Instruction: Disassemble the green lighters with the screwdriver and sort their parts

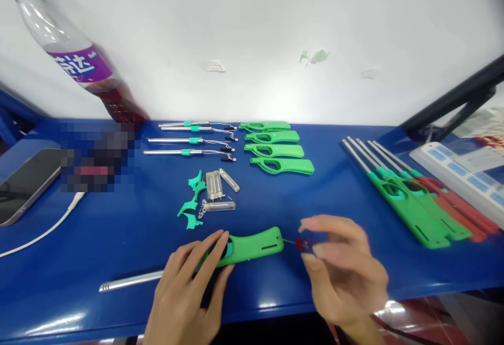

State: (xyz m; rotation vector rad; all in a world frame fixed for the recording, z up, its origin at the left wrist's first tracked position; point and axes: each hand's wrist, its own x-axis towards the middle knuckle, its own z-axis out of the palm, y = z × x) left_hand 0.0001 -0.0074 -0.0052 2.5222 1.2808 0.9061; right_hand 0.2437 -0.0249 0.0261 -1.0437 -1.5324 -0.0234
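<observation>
A green lighter (255, 246) with a long metal tube (134, 281) lies near the table's front edge, its tube pointing left. My left hand (197, 282) is wrapped over its trigger end and holds it against the table. To the right, my right hand (342, 266) pinches a small screwdriver by its translucent red handle (304, 244). The screwdriver's thin shaft (289, 241) reaches left to the hole at the lighter's rounded end. Whether the tip sits inside the hole is too small to tell.
Behind are green half shells (281, 165), metal tubes with wires (173, 152), teal triggers (189, 207) and clear fuel tanks (219, 206). Finished-looking lighters (413, 208) and a power strip (460, 166) lie right. A bottle (84, 64), phone (29, 185) and white cable (51, 233) are left.
</observation>
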